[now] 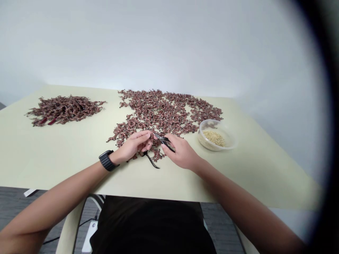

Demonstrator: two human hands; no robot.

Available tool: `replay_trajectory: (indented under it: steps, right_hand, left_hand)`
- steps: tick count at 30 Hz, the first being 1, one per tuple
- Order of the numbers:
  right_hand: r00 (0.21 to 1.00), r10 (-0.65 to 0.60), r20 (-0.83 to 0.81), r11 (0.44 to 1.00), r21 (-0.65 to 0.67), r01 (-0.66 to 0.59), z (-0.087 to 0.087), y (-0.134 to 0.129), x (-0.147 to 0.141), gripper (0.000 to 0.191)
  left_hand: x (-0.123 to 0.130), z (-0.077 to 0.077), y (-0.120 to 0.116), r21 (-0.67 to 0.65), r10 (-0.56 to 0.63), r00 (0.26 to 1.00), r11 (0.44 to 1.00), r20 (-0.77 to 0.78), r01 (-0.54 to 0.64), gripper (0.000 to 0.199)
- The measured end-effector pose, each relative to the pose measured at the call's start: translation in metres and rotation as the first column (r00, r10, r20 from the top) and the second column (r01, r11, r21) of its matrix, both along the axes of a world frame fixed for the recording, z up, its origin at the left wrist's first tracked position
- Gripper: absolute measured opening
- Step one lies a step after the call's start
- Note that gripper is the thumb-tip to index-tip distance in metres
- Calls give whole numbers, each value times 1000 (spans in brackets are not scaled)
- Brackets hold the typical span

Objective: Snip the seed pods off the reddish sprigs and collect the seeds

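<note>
My right hand (pixel 180 151) grips small pliers (pixel 163 139) with a steel head and dark handles. Their jaws point left, towards my left hand (pixel 136 145). The fingertips of my left hand pinch a small reddish-brown piece (pixel 153 137) close to the jaws, though the fingers hide most of it. Both hands are above the near edge of a wide scatter of reddish-brown wired pieces (pixel 159 113). A curved black strip (pixel 151 161) lies just below my hands. A black band watch (pixel 108 160) is on my left wrist.
A clear plastic bowl (pixel 215 137) of small golden bits is to the right of the scatter. A denser reddish-brown heap (pixel 65 110) lies at the far left of the pale table (pixel 58 158). Behind the table stands a white wall, and carpet and a cable lie below.
</note>
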State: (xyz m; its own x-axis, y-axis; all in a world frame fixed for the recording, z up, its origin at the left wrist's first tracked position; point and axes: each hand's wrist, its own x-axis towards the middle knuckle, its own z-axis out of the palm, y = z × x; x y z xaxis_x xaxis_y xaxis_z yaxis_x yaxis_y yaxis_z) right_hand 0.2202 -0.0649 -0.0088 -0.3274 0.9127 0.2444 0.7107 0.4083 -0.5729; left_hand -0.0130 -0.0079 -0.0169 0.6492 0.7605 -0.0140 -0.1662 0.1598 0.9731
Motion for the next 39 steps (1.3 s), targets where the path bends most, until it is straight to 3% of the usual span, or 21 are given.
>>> replay_trajectory:
  steps: [3, 6, 8, 10, 11, 12, 14, 15, 16, 17, 18, 19, 21, 22, 23, 24, 26, 29, 39]
  right_hand:
    - [1000, -6, -20, 1000, -8, 6, 4, -1, -1, 22]
    - [995, -13, -102, 997, -71, 6, 7, -4, -5, 22]
    - [973, -26, -230, 983, -181, -16, 8, -6, -8, 26]
    - [906, -75, -417, 919, -381, -100, 11, -7, -11, 31]
    - [850, -122, -513, 846, -502, -182, 13, -6, -11, 34]
    - [786, -182, -591, 738, -611, -288, 15, -5, -9, 36]
    - [676, -311, -668, 471, -726, -500, 20, -2, -5, 40]
    - [650, -353, -673, 367, -738, -566, 23, 1, -3, 41]
    - [641, -377, -669, 301, -743, -598, 24, 2, 0, 41]
    - [643, -385, -662, 276, -748, -604, 25, 4, 1, 41]
    - [653, -378, -656, 304, -755, -582, 25, 4, 2, 41]
    - [671, -356, -650, 387, -756, -527, 23, 4, 1, 41]
    - [746, -264, -611, 670, -673, -314, 19, 1, -2, 38]
    - [806, -208, -554, 804, -566, -181, 16, -1, -4, 35]
    - [866, -162, -473, 898, -434, -69, 13, -3, -5, 32]
    - [916, -130, -380, 952, -306, 8, 10, -4, -6, 29]
    - [973, -92, -213, 989, -134, 65, 6, -5, -7, 25]
    - [996, -54, -70, 998, -38, 52, 3, -4, -6, 23]
    - [1000, -25, 11, 1000, 6, 25, -1, -1, -4, 22]
  left_hand:
    - [1, 1, -1, 55, 4, 999, 998, -32, -2, 32]
    - [1, 3, -5, 209, 36, 991, 978, -128, -8, 33]
    - [0, 4, -7, 378, 110, 967, 925, -231, -15, 33]
    - [-3, 6, -7, 578, 233, 915, 816, -328, 0, 31]
    - [-5, 7, -6, 669, 292, 883, 743, -368, 33, 30]
    - [-7, 7, -5, 742, 341, 851, 665, -400, 83, 30]
    - [-11, 8, -1, 828, 404, 801, 527, -442, 191, 31]
    - [-12, 8, 1, 844, 417, 786, 484, -455, 231, 32]
    - [-13, 9, 2, 849, 421, 781, 465, -462, 252, 33]
    - [-13, 9, 3, 846, 418, 782, 472, -463, 248, 33]
    - [-12, 9, 2, 835, 407, 791, 501, -457, 225, 33]
    - [-11, 9, 1, 816, 387, 805, 545, -449, 193, 32]
    - [-8, 10, -2, 751, 330, 844, 648, -423, 123, 31]
    - [-6, 10, -4, 709, 297, 866, 699, -403, 91, 32]
    - [-5, 10, -5, 662, 262, 887, 747, -380, 63, 33]
    - [-4, 9, -6, 611, 230, 908, 791, -351, 36, 34]
    - [-3, 8, -7, 506, 173, 942, 863, -289, -4, 36]
    - [-1, 5, -5, 385, 108, 973, 923, -203, -22, 37]
    - [0, 5, -5, 309, 49, 986, 951, -157, 2, 35]
